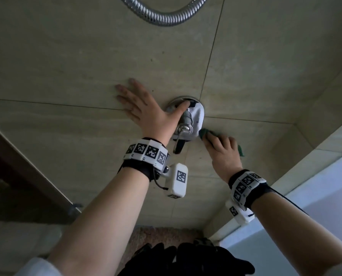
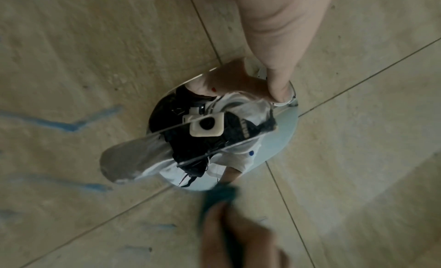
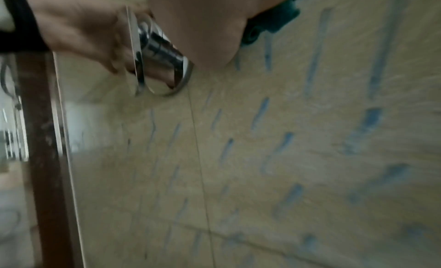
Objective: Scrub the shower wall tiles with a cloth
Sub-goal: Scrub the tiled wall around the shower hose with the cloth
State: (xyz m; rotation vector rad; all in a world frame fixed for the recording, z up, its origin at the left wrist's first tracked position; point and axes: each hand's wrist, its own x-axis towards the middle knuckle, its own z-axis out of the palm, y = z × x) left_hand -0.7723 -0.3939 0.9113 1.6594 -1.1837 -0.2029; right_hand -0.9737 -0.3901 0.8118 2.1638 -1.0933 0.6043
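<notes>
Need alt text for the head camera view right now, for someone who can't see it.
The right hand presses a green cloth on the beige wall tiles beside a chrome shower valve. The left hand lies flat on the wall, thumb on the valve plate. A metal hose loops above.

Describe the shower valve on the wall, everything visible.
The shower valve is a polished, chrome-looking fitting: a round mirror-bright wall plate, a stubby cylindrical body and a flat lever handle that points down and toward the camera in the head view. It sits where four tile joints meet. The plate reflects the person and the wrist camera. The left hand lies flat on the tiles, its thumb on the plate's upper edge. The green cloth under the right hand meets the lower right rim.
</notes>
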